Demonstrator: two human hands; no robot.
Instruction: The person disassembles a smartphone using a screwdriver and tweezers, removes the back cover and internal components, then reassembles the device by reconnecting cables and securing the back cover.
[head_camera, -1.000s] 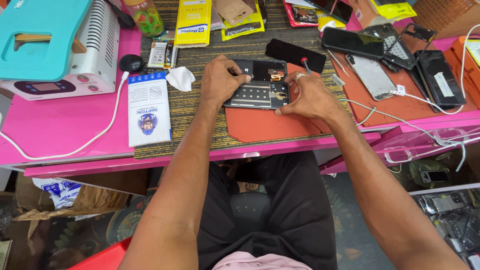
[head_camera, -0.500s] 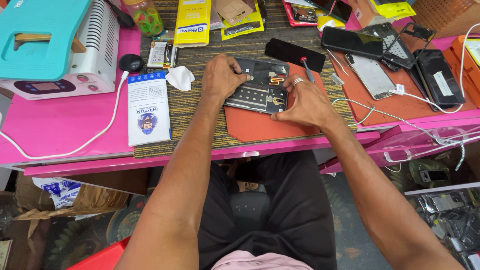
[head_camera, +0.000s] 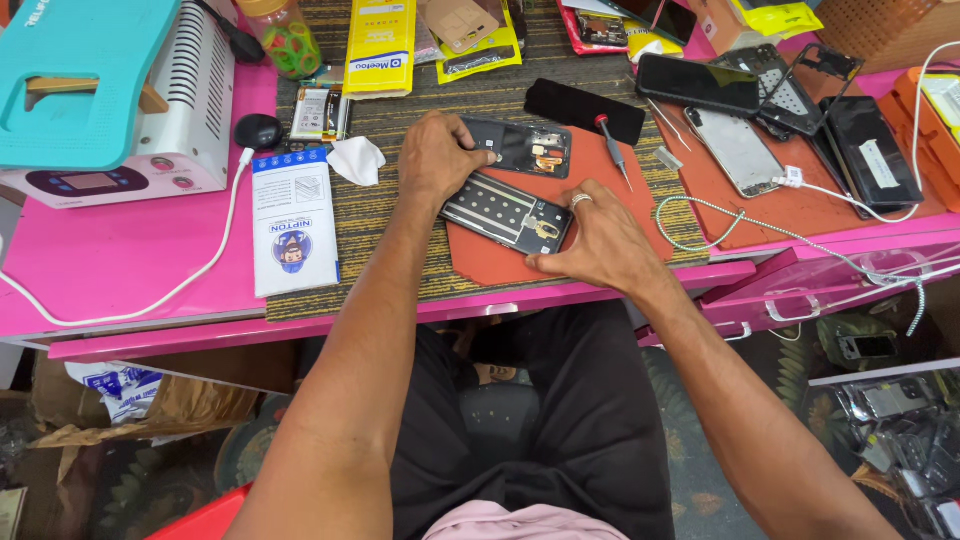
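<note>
While two opened phone halves (head_camera: 508, 212) lie on the red mat (head_camera: 560, 255), the left hand (head_camera: 440, 158) presses them with curled fingers and the right hand (head_camera: 598, 245) pinches the lower edge; one jar (head_camera: 287, 37) holds coloured bands.

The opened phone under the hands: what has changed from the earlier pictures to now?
The dark inner panel has come away from the opened phone and now lies nearer the person, tilted on the red mat. The right hand moved toward the desk edge and presses that panel's corner. The left hand stays on the phone. The screwdriver lies as before.
</note>
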